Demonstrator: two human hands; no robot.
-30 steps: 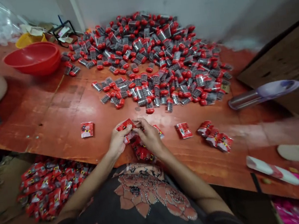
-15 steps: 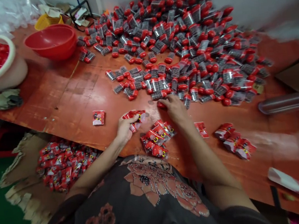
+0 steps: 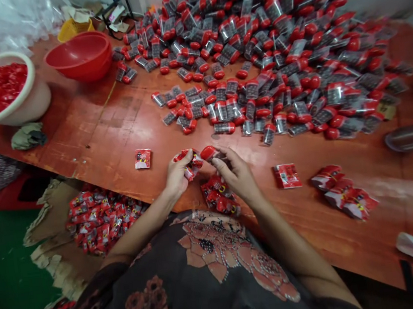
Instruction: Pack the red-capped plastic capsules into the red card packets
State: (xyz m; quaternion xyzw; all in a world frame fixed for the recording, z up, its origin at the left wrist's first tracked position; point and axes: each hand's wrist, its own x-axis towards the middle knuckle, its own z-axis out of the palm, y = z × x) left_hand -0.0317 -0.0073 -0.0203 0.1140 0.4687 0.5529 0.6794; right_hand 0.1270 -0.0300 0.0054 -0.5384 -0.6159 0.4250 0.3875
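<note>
My left hand is closed on a red printed packet, thumb on top. Just right of it, my right hand pinches a small clear container with a red cap, its cap pointing toward the packet. Whether the two touch I cannot tell. Below my hands lies a small heap of filled red packets, partly covered by my right hand. Beyond them spreads a large pile of red-capped clear containers with dark contents.
Flat red packets lie at the left and right, with more filled packets farther right. A red bowl and a white tub of red pieces stand back left. An open carton of packets sits below the table edge.
My right hand has picked up a red-capped container from the pile's near edge and brought it toward my left hand. The left hand keeps its packet. The view has shifted slightly.
</note>
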